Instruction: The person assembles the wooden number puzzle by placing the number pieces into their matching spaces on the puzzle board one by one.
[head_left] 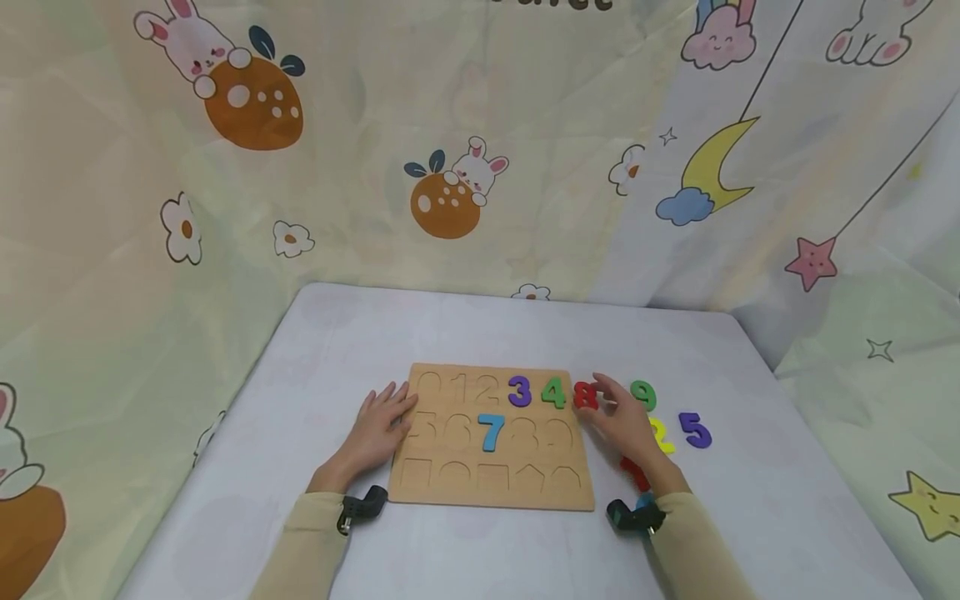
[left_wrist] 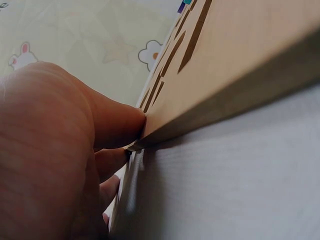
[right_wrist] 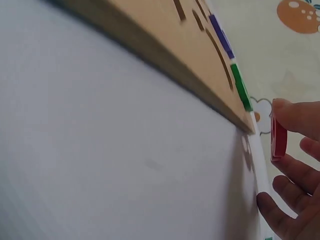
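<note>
In the head view my left hand (head_left: pixel 375 427) lies at the left side of a wooden number board (head_left: pixel 457 492), its fingers stretched out and touching the edge. The left wrist view shows that thumb (left_wrist: pixel 117 122) on the board's corner. My right hand (head_left: pixel 624 425) pinches a red number 8 (head_left: pixel 586 395) between thumb and fingers, just beside the board's right edge. In the right wrist view the red 8 (right_wrist: pixel 278 137) is held up edge-on, apart from the board. A purple 3 (head_left: pixel 519 391), a green 4 (head_left: pixel 553 392) and a blue 7 (head_left: pixel 491 432) sit in the board.
Right of the board lie a green 9 (head_left: pixel 643 395), a yellow 2 (head_left: pixel 660 435) and a purple 5 (head_left: pixel 695 430). A red piece (head_left: pixel 634 473) and a blue piece (head_left: pixel 644 500) are partly hidden by my right wrist. A printed cloth hangs behind the white table (head_left: pixel 480 550).
</note>
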